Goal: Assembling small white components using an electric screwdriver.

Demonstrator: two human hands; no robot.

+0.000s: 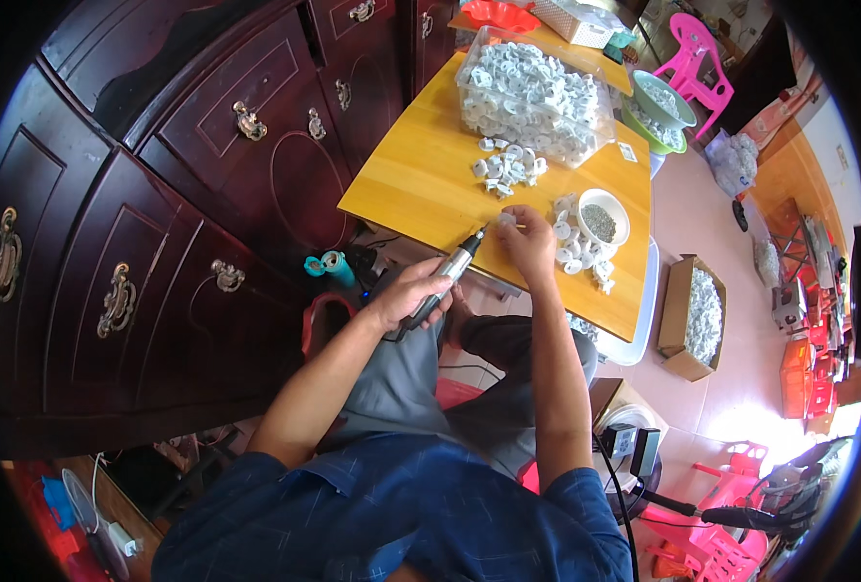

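While the left hand wraps its grip around a powered screwdriver, the right hand pinches 1 small white part at the bench's near edge; fastening looks underway, and the tip needs steady seating next.

Even daylight, blown-out glare on the floor at 4 o'clock, heavy fisheye bending and black vignette at edges.

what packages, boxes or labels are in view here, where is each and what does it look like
Clear plastic bag: far end of the yellow table, bulging with white parts.
Small label: flat on the table right of the bag, pale rectangle.
Cardboard box: on the floor right of the table, open, brown, filled with white parts.
White lattice basket: top edge, beyond the table.
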